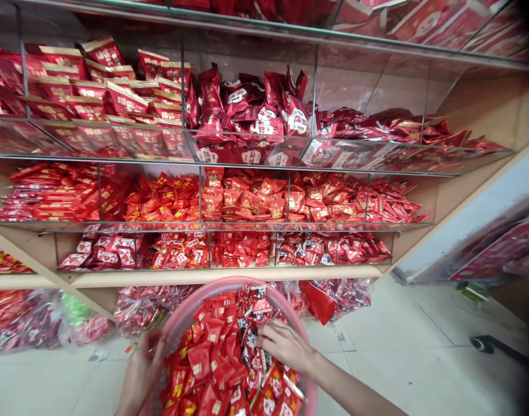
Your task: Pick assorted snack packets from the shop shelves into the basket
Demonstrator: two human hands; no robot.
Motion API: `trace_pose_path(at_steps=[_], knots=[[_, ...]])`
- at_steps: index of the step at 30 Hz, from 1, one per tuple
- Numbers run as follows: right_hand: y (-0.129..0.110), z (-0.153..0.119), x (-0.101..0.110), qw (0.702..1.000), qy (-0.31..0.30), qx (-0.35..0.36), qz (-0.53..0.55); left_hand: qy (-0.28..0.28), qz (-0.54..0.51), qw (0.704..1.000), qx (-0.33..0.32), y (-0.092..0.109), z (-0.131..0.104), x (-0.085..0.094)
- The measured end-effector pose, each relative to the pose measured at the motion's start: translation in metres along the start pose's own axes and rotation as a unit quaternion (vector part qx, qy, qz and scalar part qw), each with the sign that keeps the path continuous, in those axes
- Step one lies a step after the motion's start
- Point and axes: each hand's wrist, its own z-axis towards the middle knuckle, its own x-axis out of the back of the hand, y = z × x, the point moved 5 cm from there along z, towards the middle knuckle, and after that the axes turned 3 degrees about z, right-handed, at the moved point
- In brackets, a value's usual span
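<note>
A round pink basket (297, 326) at the bottom middle holds many small red packets (215, 364), some with gold or yellow print. Patterned black, white and red packets (252, 341) lie on its right side. My left hand (145, 367) is at the basket's left rim, fingers pointing up, with the thumb apart from them. Inside the basket on the right, my right hand (284, 346) reaches onto the patterned packets with its fingers curled down. Its fingertips touch the packets, but whether they pinch one is hidden.
Wooden shelves (225, 274) with clear dividers hold rows of red packets beyond the basket. Plastic bags of packets (26, 323) lie below on the tiled floor (377, 358). A black object (483, 345) stands at the right, near a white wall edge (446, 231).
</note>
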Motion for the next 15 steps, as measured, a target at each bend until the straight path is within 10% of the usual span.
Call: trace_pose_path(at_steps=[15], knots=[[0.009,-0.017,-0.003,0.996,-0.088,0.011,-0.023,0.041,0.016,0.999,-0.014,0.01,-0.002,0.006]])
